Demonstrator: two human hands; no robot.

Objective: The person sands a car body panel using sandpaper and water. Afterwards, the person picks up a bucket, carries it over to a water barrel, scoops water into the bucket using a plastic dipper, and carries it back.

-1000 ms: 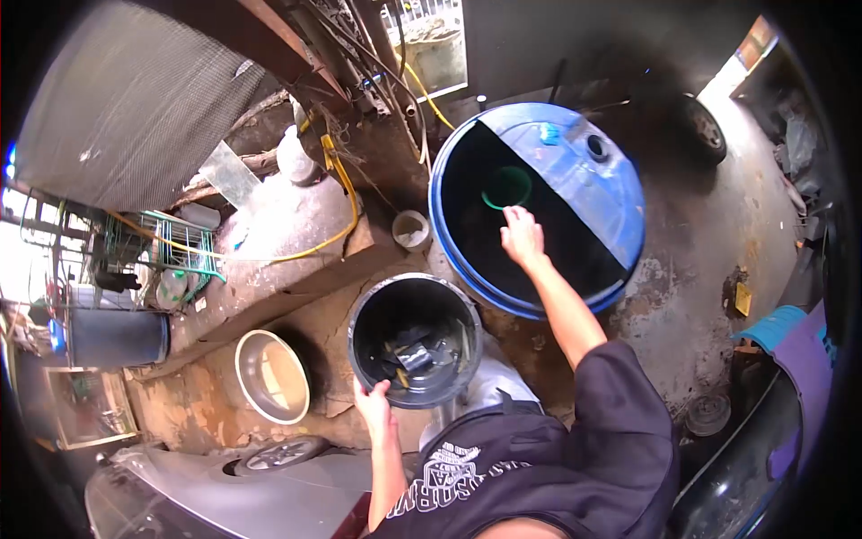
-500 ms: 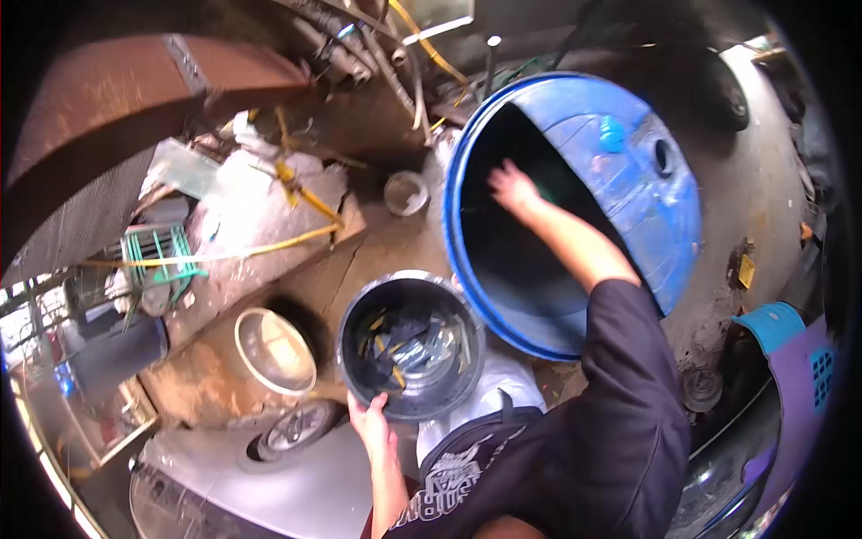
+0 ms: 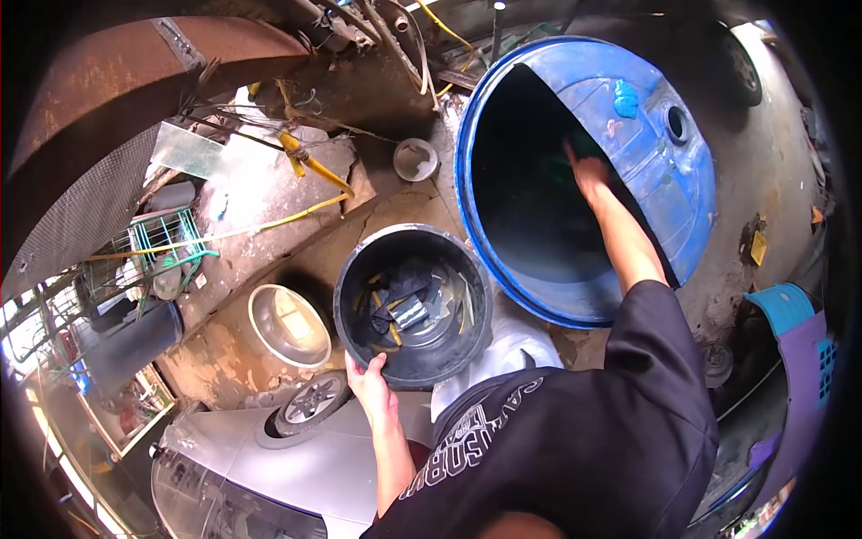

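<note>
A black tub (image 3: 476, 337) is tilted toward me in front of my body, with my left hand (image 3: 373, 386) gripping its near rim, thumb on the rim. Inside lie a dark crumpled piece (image 3: 409, 283), yellowish strips (image 3: 395, 334) and something shiny and clear that I cannot make out. To the right stands a large blue plastic barrel (image 3: 620, 85), part of its top cut away. My right hand (image 3: 590, 172) reaches through that opening into the shadow, at least one finger stretched out. A faint green patch shows beside it; the barrel's inside is mostly dark.
A pale oval basin (image 3: 289, 325) and a small white bucket (image 3: 416, 160) sit on the floor to the left. Beyond are yellow pipes (image 3: 314, 166) and a green wire rack (image 3: 171, 238). A grey toy-like car body (image 3: 242, 454) lies lower left; a purple and blue plastic piece (image 3: 795, 341) stands right.
My right hand has moved right and deeper within the barrel opening, its fingers less clearly visible. My left hand still holds the tub. The whole view has shifted slightly.
</note>
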